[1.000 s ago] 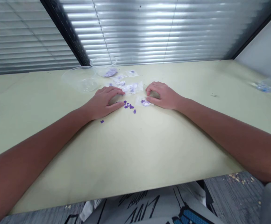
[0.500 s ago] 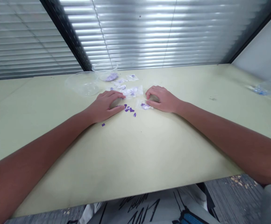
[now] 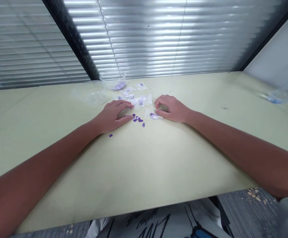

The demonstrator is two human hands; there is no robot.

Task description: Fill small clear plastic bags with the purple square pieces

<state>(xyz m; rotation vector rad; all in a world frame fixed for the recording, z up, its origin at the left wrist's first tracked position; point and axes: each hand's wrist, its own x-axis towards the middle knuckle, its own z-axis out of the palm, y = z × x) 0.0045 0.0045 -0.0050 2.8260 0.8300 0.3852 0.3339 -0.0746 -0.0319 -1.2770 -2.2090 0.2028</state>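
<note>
My left hand [image 3: 112,115] rests on the table with thumb and fingers apart. Its thumb tip reaches the edge of a loose cluster of small dark purple pieces [image 3: 140,120]. One more purple piece [image 3: 110,135] lies alone below that wrist. On the other side, my right hand [image 3: 175,109] rests with fingers curved and a gap between thumb and forefinger. Its thumb tip is at a small clear plastic bag with purple bits [image 3: 154,116]; whether it presses on the bag I cannot tell. Just beyond the left fingers lie several clear bags with purple contents [image 3: 139,101].
Behind the left hand stand a clear plastic bowl [image 3: 90,92] and another clear bowl [image 3: 113,79], the latter with light purple pieces [image 3: 120,85] inside. A clear plastic bottle [image 3: 286,92] lies at the far right. Window blinds [image 3: 144,39] rise behind the table [image 3: 139,172].
The whole view has shifted slightly, so everything sits a little lower in the picture. Both hands and the purple pieces keep about the same places on the table.
</note>
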